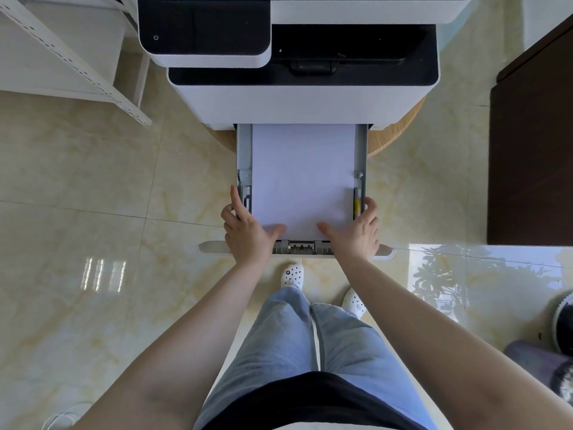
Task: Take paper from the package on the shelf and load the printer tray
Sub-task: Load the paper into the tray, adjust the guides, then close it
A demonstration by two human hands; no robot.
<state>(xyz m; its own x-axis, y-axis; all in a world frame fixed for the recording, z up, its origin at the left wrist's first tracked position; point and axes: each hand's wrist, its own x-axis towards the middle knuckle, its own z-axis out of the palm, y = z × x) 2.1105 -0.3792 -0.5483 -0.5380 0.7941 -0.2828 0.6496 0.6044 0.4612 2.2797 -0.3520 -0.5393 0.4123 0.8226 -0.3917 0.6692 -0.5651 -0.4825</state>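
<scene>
The white printer (297,100) stands ahead with its grey paper tray (361,150) pulled out toward me. A stack of white paper (302,175) lies flat inside the tray between the side guides. My left hand (248,231) grips the tray's near left corner, thumb resting on the paper and fingers along the outer wall. My right hand (356,231) holds the near right corner the same way, thumb on the paper. The tray's white front panel (214,246) shows below both hands.
A white metal shelf (71,63) stands at the upper left. A dark brown cabinet (533,150) is on the right. The printer sits on a round wooden stand (400,131). Glossy tiled floor surrounds it; my legs and white clogs (293,274) are below the tray.
</scene>
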